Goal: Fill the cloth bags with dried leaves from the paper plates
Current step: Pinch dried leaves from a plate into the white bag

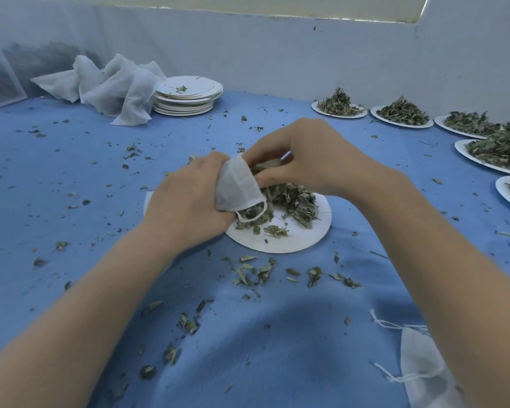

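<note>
Left hand (186, 201) gripping a small white cloth drawstring bag (238, 185) above the round white paper plate (295, 240) mid-table, fingers curled round it. Right hand (304, 160) pinching dried green leaves (289, 198) at the bag's mouth. Best to keep the mouth wide and over the plate, catching spills. Long axis tilted, mouth toward the far edge, drawstring hanging near.

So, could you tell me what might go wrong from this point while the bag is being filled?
Leaves may spill: the right hand pushes leaves into the cloth bag that the left hand grips, and many loose leaves already lie on the blue cloth. The drawstring dangles into the pile on the paper plate and could snag. A forearm could brush the spare bag near the right edge.
</note>
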### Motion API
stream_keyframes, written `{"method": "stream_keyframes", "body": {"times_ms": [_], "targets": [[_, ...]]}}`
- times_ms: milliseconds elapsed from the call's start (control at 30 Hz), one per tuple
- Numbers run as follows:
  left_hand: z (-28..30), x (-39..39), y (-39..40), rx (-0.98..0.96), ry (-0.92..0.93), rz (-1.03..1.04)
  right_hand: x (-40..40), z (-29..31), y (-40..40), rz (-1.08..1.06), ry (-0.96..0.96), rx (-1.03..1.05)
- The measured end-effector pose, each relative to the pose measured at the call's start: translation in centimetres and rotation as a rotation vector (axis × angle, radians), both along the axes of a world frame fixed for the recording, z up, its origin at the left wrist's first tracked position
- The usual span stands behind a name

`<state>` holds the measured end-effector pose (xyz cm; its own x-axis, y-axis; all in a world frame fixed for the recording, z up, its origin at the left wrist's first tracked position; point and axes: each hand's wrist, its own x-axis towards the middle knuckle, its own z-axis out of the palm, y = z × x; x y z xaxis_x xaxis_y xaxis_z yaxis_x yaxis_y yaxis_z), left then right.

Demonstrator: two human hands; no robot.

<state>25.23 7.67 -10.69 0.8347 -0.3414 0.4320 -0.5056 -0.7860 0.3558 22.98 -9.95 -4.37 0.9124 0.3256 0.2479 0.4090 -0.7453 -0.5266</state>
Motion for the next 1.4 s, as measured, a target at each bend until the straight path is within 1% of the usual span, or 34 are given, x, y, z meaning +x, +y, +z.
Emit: {"method": "stream_keyframes", "body": {"times_ms": [167,233,300,433,567,667,733,833,933,1000,1067,1167,1267,1400], "targets": [[0.1,0.0,0.0,-0.034,0.005,0.022,0.1,0.0,-0.6,0.054,0.15,0.173],[0.2,0.0,0.1,-0.054,0.012,0.037,0.1,0.0,-0.8,0.04,0.17,0.229],[0.3,0.0,0.1,-0.064,0.006,0.035,0.1,-0.3,-0.5,0.007,0.142,0.247],[0.2,-0.4,-0.2,-0.07,-0.051,0.006,0.1,-1.2,0.9,-0.044,0.011,0.201],[0.2,-0.3,-0.3,-0.118,-0.06,0.005,0.2,-1.3,1.3,-0.064,-0.103,0.184],[0.3,-0.2,-0.3,-0.177,-0.033,0.03,0.1,-1.2,0.9,-0.065,-0.116,0.184],[0.4,-0.1,-0.1,-0.23,-0.018,0.051,0.1,-1.0,0.5,-0.047,-0.084,0.197],[0.3,0.1,0.1,-0.276,-0.012,0.066,0.2,-0.5,-0.4,-0.078,-0.007,0.273],[0.3,0.2,0.2,-0.29,-0.013,0.071,0.1,-0.3,-1.2,-0.083,0.16,0.274],[0.2,0.2,0.3,-0.293,-0.014,0.07,-0.1,-0.3,-1.5,-0.039,0.267,0.301],[0.3,0.2,0.4,-0.287,-0.018,0.066,-0.3,-0.3,-1.6,-0.002,0.306,0.306],[0.3,0.0,0.3,-0.252,-0.013,0.053,-0.3,-0.4,-1.3,-0.026,0.211,0.272],[0.4,-0.2,0.1,-0.21,-0.008,0.028,-0.4,-0.1,-1.1,-0.076,0.111,0.297],[0.4,-0.4,-0.3,-0.204,-0.017,0.013,-0.6,0.0,-0.4,-0.038,0.045,0.29]]}}
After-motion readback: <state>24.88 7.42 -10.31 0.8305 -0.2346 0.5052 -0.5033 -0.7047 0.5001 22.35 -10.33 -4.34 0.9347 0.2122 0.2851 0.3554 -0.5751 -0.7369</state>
